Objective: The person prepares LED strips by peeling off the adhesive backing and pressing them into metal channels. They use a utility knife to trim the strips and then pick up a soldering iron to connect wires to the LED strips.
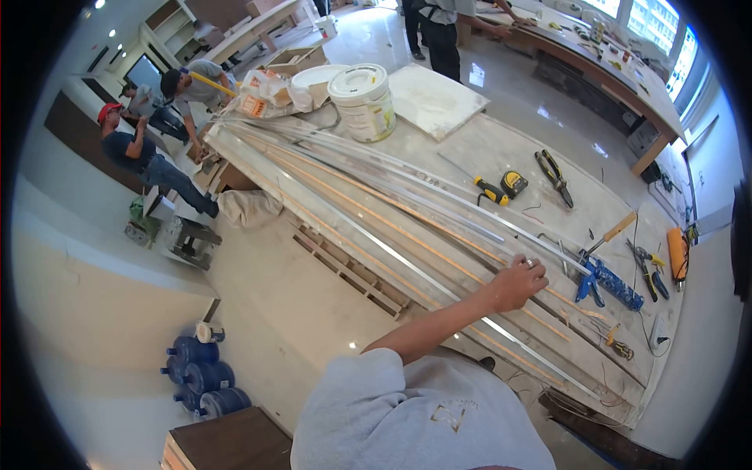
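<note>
My left hand (517, 285) reaches over the workbench with its fingers curled together, a ring-like glint on one finger. It is above long thin strips, close to an orange-lit strip (446, 265) and a clear strip (470, 225). What its fingers hold, if anything, is hidden. A bright metallic strip (407, 266) runs beneath my forearm. To the right of the hand lie a blue caulking gun (615, 286) and a wooden-handled tool (619, 227). My right hand is out of view.
On the bench (446, 164) are a white bucket (362, 106), a white panel (435, 100), a screwdriver (491, 190), a tape measure (513, 183), pliers (554, 178) and an orange tool (677, 254). Several people stand farther off. Blue water jugs (207, 376) lie on the floor.
</note>
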The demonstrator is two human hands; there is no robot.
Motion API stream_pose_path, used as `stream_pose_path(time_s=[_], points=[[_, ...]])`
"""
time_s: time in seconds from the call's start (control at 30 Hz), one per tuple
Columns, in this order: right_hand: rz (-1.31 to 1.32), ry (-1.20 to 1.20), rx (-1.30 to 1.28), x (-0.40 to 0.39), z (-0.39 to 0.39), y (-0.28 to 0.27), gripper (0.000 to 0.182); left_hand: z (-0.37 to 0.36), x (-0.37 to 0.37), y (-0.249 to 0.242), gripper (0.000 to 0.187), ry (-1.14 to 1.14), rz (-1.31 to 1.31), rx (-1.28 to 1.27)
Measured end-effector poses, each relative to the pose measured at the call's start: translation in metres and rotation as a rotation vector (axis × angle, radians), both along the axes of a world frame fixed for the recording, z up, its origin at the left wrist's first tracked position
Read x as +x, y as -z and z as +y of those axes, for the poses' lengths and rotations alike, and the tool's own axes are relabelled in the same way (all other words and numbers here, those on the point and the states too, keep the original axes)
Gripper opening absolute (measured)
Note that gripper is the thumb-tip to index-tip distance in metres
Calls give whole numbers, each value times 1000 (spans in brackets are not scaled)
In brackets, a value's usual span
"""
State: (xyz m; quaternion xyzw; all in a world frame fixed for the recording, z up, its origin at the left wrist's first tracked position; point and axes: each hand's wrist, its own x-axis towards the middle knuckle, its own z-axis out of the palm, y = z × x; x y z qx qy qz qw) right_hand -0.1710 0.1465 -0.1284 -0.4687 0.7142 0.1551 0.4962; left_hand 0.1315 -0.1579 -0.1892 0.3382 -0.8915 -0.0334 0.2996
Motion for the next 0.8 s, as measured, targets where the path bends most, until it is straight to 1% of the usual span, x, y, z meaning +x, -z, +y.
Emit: stream_pose_path(time_s=[0.03, 0.1, 0.13, 0.2, 0.23, 0.3, 0.33, 0.4, 0.47, 0.53, 0.57, 0.6, 0.63, 0.67, 0.7, 0.73, 0.77, 0.8], points=[[-3, 3, 3, 1, 1, -1, 50, 13, 1, -7, 27, 1, -2, 3], [-10, 1, 10, 1, 0, 1, 50, 41, 6, -17, 28, 154, 134, 116], [-12, 2, 10, 3, -2, 2, 50, 55, 8, -12, 28, 150, 128, 117], [-19, 0, 16, 3, -2, 3, 50, 80, 9, -1, 31, 249, -109, 332], [-19, -3, 19, 3, -2, 3, 50, 90, 10, 3, 31, 249, -112, 334], [-26, -7, 27, 2, -2, 4, 50, 103, 14, 9, 31, 195, 29, 224], [-32, -8, 32, 1, 0, 5, 50, 105, 16, 11, 31, 199, 27, 230], [-48, -5, 53, -3, 10, 5, 49, 112, 13, 18, 33, 164, -38, 150], [-70, -6, 110, -6, 30, -1, 49, 119, 16, 29, 32, 153, -160, 187], [-118, -94, 212, 0, 22, -9, 49, 119, 18, 33, 35, 202, -26, 215], [-159, -149, 261, 4, 11, -14, 49, 120, 14, 34, 35, 161, -164, 172], [-206, -159, 310, 9, 3, -30, 49, 119, 13, 25, 32, 180, -130, 189], [-63, -97, 195, -30, 78, 57, 49, 119, 11, 31, 30, 173, -126, 181], [-219, -267, 308, 7, 7, -13, 48, 121, 7, 22, 31, 149, -98, 178], [-264, -288, 225, -1, 19, -3, 48, 119, 4, 14, 32, 105, -74, 162], [-306, -327, 129, -5, 29, 12, 48, 118, 2, 16, 32, 145, -71, 172], [-308, -299, 133, -6, 39, 20, 48, 119, 4, 17, 34, 120, -89, 179], [-353, -201, 49, -9, 52, 23, 47, 120, -3, 18, 37, 109, -101, 188]])
